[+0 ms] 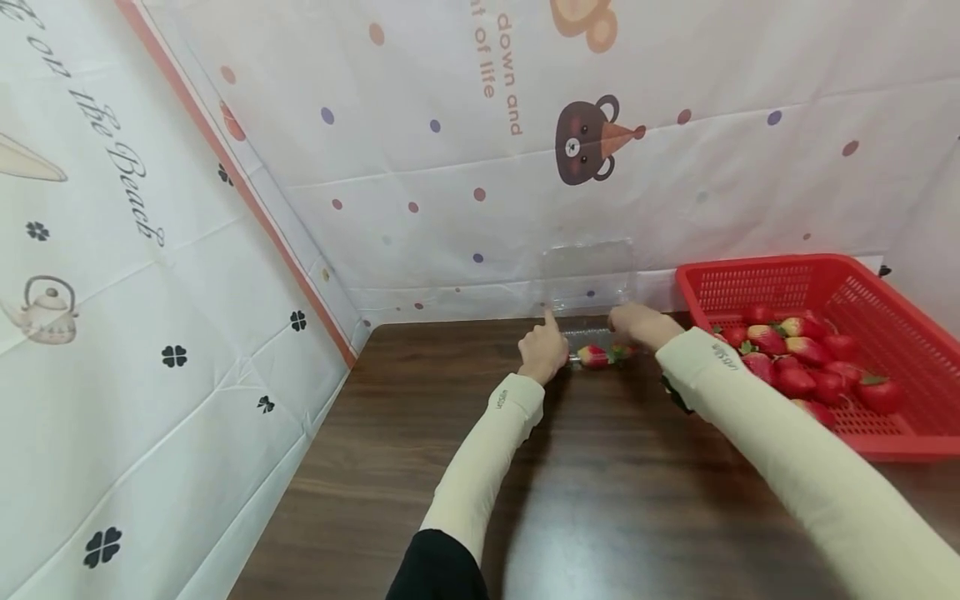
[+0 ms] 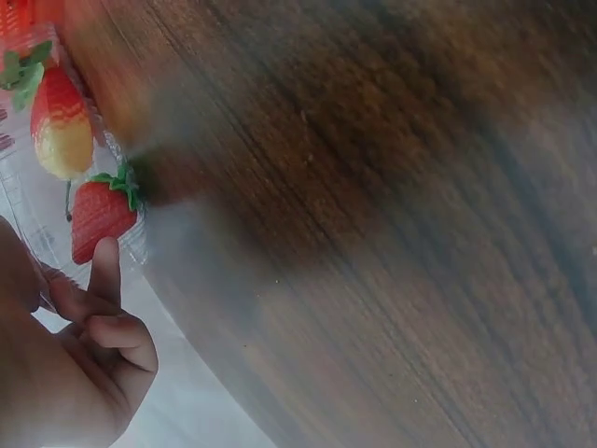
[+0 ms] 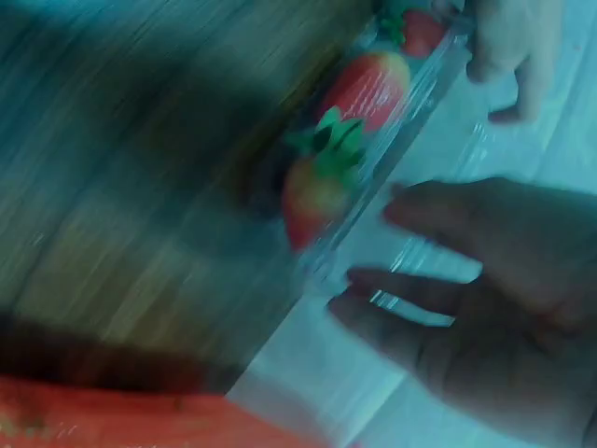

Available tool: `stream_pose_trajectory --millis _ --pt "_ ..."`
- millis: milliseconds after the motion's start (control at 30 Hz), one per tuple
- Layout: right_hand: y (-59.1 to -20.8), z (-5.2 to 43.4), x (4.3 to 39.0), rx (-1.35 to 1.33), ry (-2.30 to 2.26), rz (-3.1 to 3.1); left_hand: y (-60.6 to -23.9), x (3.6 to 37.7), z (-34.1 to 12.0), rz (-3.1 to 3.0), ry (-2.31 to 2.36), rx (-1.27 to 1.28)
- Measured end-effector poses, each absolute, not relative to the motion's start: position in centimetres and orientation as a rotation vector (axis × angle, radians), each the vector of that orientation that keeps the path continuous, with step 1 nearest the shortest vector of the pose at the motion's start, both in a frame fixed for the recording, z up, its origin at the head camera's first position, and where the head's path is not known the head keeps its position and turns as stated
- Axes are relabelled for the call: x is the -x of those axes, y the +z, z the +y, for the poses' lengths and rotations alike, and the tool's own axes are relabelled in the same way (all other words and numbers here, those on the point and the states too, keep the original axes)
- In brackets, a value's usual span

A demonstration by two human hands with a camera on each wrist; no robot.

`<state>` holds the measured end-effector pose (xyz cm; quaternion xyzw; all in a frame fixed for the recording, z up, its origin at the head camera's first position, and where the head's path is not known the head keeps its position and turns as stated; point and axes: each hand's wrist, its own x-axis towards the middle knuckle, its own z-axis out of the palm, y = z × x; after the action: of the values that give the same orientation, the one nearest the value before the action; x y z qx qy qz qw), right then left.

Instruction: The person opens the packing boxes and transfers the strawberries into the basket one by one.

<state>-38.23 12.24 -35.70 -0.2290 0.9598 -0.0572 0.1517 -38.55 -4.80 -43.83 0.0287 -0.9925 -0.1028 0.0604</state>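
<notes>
A clear plastic box (image 1: 588,337) with its hinged lid (image 1: 588,271) raised stands at the table's back edge. Strawberries lie inside in a row; the left wrist view shows a red-and-yellow strawberry (image 2: 62,131) beside a red strawberry (image 2: 103,219). At the box's left end, my left hand (image 1: 543,350) pinches the rim, one finger pointing out along the wall. My right hand (image 1: 643,325) is at the other end. In the right wrist view, that hand's thumb and fingers are parted, fingertips (image 3: 350,303) right at the rim near a leafy strawberry (image 3: 312,201).
To the right stands a red plastic basket (image 1: 892,317) with many loose strawberries (image 1: 802,379) in it. The brown wooden table (image 1: 420,450) ends at a patterned white cloth (image 1: 450,167) behind the box; another such cloth (image 1: 150,433) hangs on the left.
</notes>
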Motion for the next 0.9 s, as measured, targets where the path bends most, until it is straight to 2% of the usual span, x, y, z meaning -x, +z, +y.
stream_pose_trajectory --millis 33,133,200,367,700,900 --pt "-37.9 12.5 40.1 0.679 -0.155 2.752 -43.8 38.6 -4.9 -3.006 -0.311 -0.092" --pt "-41.0 12.5 42.6 0.627 -0.132 2.71 -43.9 38.9 -4.9 -3.015 -0.314 -0.094" --pt "-41.6 12.2 43.0 0.577 -0.151 2.676 -43.9 39.0 -4.8 -3.015 -0.314 -0.099" --pt "-37.8 10.3 39.2 0.433 -0.182 2.723 -44.1 39.0 -4.5 -3.015 -0.279 -0.089" --pt "-39.7 10.9 41.8 0.426 -0.225 2.747 -44.4 38.5 -4.7 -3.022 -0.28 -0.105" --pt "-39.7 10.9 41.3 0.436 -0.316 2.725 -44.3 38.6 -4.8 -3.026 -0.214 -0.125"
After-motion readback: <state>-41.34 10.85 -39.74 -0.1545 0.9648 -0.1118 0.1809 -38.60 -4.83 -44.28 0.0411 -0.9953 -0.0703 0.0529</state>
